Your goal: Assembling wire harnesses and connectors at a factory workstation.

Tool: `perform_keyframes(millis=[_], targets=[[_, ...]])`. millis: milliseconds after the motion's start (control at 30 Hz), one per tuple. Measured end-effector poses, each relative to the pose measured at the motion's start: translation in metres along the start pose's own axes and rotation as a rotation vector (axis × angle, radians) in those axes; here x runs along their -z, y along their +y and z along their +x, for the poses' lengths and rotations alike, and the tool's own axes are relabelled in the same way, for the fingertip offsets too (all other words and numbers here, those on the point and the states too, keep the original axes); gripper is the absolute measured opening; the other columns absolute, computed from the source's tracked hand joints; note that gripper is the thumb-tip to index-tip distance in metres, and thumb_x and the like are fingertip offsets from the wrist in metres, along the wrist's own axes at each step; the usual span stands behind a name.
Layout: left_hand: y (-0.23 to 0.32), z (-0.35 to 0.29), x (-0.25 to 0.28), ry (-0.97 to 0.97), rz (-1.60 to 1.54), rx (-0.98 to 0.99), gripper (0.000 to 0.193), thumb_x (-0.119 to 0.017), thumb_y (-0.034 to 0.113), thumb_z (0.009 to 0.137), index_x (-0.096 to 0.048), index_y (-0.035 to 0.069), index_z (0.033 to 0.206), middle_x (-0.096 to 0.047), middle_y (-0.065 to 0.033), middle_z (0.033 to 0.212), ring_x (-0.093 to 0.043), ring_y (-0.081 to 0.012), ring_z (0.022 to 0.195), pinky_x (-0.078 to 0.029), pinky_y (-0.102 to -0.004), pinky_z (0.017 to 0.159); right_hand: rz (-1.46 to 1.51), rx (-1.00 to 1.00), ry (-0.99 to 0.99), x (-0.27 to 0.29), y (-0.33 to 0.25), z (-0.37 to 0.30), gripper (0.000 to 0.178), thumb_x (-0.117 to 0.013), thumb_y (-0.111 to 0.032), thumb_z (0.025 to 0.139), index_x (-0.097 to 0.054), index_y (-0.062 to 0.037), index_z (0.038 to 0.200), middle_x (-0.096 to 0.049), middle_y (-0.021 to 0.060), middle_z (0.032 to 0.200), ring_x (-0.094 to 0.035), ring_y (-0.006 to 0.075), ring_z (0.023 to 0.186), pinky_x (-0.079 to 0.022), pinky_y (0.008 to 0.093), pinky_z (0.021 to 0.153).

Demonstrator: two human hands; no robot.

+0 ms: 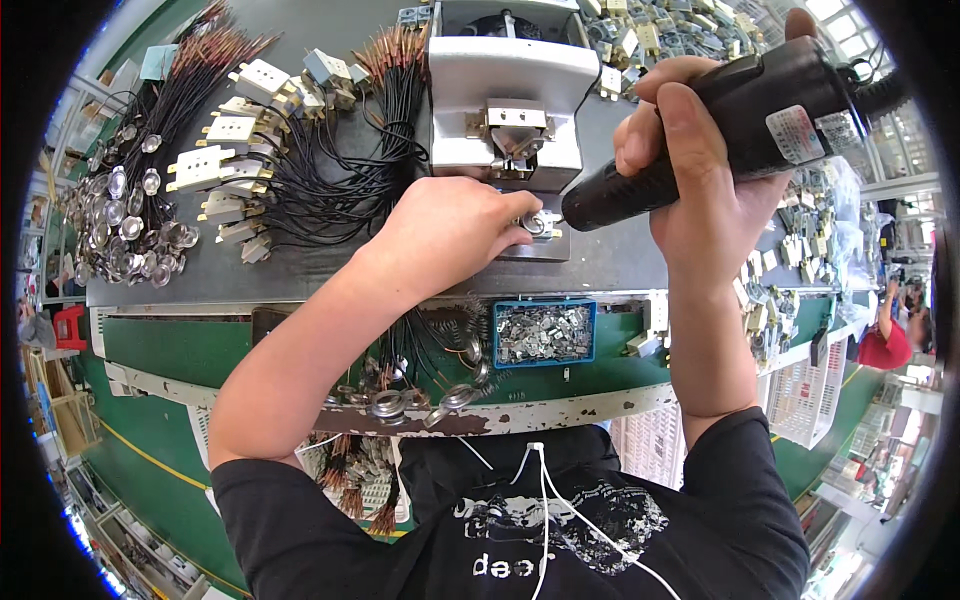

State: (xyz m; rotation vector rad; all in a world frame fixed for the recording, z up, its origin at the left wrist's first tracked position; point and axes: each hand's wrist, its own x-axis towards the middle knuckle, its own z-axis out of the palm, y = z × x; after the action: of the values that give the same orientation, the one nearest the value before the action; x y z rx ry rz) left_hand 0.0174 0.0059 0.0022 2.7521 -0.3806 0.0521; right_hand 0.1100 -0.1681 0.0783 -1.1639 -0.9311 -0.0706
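My right hand is wrapped round a thick black electric screwdriver, tilted so its narrow end points down and left. That tip comes right up to a small silver part on a low metal block; whether they touch, I cannot tell. From the left, my left hand pinches the small part between thumb and forefinger, hiding some of it. Just behind stands a grey metal machine with a white piece on its front.
To the left lie white switch-like blocks with black wires and a heap of round metal pieces. A blue tray of small metal parts sits below the work surface. More blocks are spread at the right.
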Motion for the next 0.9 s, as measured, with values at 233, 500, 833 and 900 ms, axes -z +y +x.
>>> perform_keyframes(millis=[233,500,833,900], targets=[[0.001,-0.002,-0.001,0.009,0.010,0.009,0.030,-0.068,0.036,0.093,-0.068,0.017,0.116,-0.073,-0.0083,0.082,-0.071,-0.0284,0.087,-0.057,-0.0421,0.071,-0.005,-0.005,-0.024,-0.001,0.007,-0.002,0.092,-0.058,0.004,0.100,0.005,-0.0160,0.164,-0.067,0.0185,0.101,-0.062,0.0158,0.064,-0.054,0.0333,0.060],[0.000,0.000,-0.003,0.026,0.018,-0.009,0.028,-0.067,0.035,0.093,-0.067,0.015,0.113,-0.072,-0.0080,0.080,-0.072,-0.0290,0.086,-0.057,-0.0430,0.070,-0.037,-0.028,0.012,-0.005,0.017,0.000,0.008,-0.067,0.001,0.096,-0.066,0.0085,0.095,-0.067,0.0106,0.082,-0.063,0.0149,0.062,-0.051,0.0283,0.056],[-0.002,0.002,-0.002,0.022,-0.004,-0.057,0.027,-0.066,0.032,0.094,-0.067,0.014,0.115,-0.072,-0.0095,0.082,-0.071,-0.0303,0.086,-0.057,-0.0438,0.072,-0.114,-0.009,-0.009,-0.004,0.018,-0.008,0.004,-0.067,0.003,0.096,-0.065,0.0066,0.096,-0.066,0.0080,0.083,-0.063,0.0125,0.064,-0.051,0.0251,0.057],[-0.001,0.002,-0.001,0.022,-0.005,-0.051,0.027,-0.066,0.031,0.094,-0.067,0.014,0.115,-0.072,-0.0095,0.082,-0.071,-0.0305,0.086,-0.057,-0.0437,0.073,-0.134,-0.035,-0.029,-0.003,0.016,-0.010,0.004,-0.067,0.003,0.096,-0.065,0.0066,0.096,-0.067,0.0085,0.085,-0.063,0.0123,0.064,-0.051,0.0247,0.058]])
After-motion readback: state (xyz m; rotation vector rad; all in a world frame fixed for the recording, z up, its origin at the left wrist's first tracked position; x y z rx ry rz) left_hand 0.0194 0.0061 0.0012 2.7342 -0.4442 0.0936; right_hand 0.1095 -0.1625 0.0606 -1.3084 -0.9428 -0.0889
